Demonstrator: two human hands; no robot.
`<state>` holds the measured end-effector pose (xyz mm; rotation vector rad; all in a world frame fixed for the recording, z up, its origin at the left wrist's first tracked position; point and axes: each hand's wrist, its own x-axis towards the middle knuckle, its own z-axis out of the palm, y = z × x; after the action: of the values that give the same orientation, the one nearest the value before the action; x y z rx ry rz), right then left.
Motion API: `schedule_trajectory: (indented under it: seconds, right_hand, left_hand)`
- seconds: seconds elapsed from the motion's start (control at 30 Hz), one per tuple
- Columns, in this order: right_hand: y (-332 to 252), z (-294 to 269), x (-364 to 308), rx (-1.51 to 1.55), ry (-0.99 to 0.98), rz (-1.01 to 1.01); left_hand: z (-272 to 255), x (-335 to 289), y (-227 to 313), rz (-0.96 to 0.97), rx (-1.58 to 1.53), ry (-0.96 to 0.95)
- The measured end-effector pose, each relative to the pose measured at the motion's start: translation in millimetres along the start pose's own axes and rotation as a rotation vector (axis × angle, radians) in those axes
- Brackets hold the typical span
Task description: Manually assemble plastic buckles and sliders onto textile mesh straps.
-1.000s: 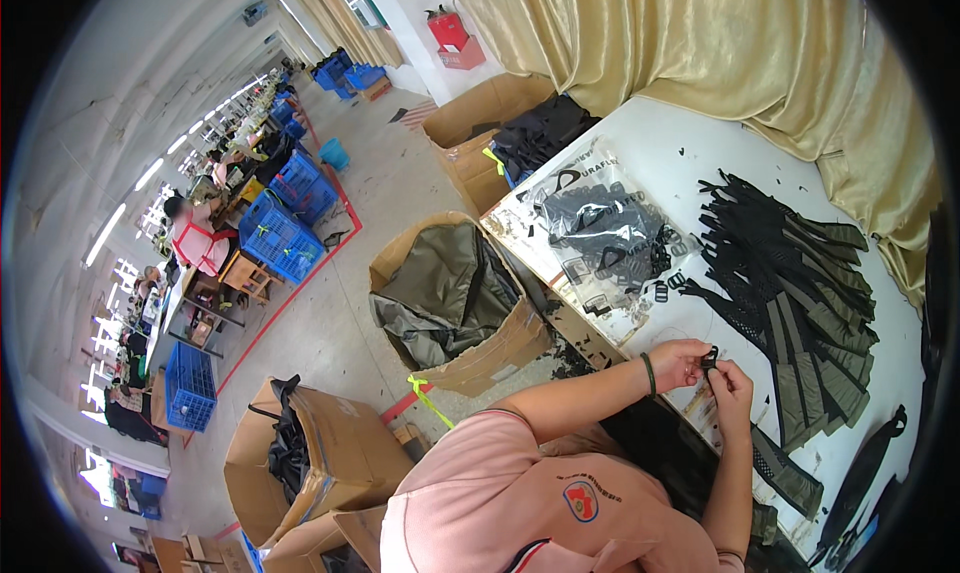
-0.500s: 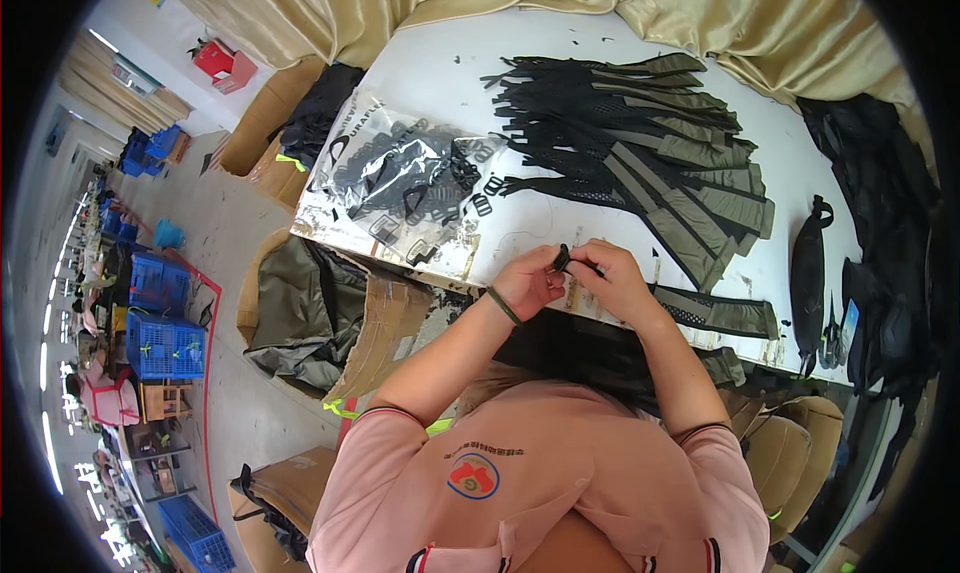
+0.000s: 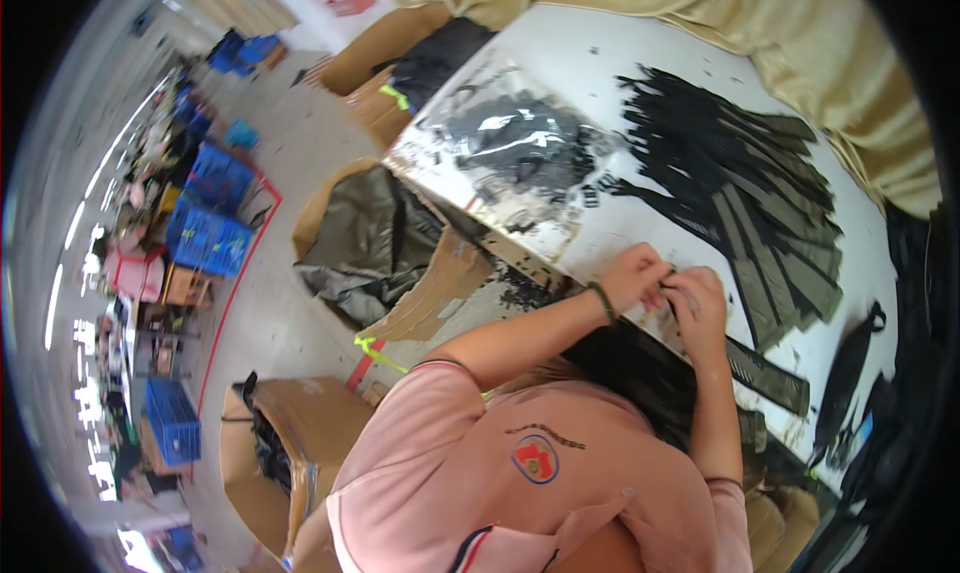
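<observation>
My left hand [image 3: 636, 277] and my right hand [image 3: 699, 303] meet over the near edge of the white table, fingers closed in pinches. A small black buckle [image 3: 669, 273] shows between the fingertips, blurred and mostly covered. The thin end of a black and olive strap runs into my right hand; the strap's wide mesh part [image 3: 770, 376] lies along the table edge to the right. Beyond my hands, a fanned pile of similar straps [image 3: 745, 198] covers the table. A clear plastic bag of black buckles [image 3: 520, 138] lies to its left, with several loose buckles [image 3: 598, 186] beside it.
A black pouch [image 3: 848, 378] lies at the table's right. Left of the table stands an open carton [image 3: 440, 288] with dark olive fabric [image 3: 365, 238]. Another carton [image 3: 325, 418] is lower left. Blue crates [image 3: 212, 208] stand farther off, and gold curtains [image 3: 690, 8] hang behind the table.
The whole view has turned and shifted, so the table sits farther right and tilted. My hands stay together at the table edge, and the black buckle is now more covered by my fingers.
</observation>
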<state>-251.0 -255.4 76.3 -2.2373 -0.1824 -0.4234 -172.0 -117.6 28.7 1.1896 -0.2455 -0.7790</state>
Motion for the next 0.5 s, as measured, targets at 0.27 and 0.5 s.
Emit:
schedule_trajectory:
  seconds: [0.27, 0.5]
  right_hand:
    - [-12, 2, 1, 0.647, 0.04, 0.516]
    - [7, 17, -4, 0.946, 0.086, 0.597]
  left_hand:
    - [-2, 5, -3, 0.233, 0.119, 0.041]
    - [-4, -9, 10, 0.327, 0.213, -0.022]
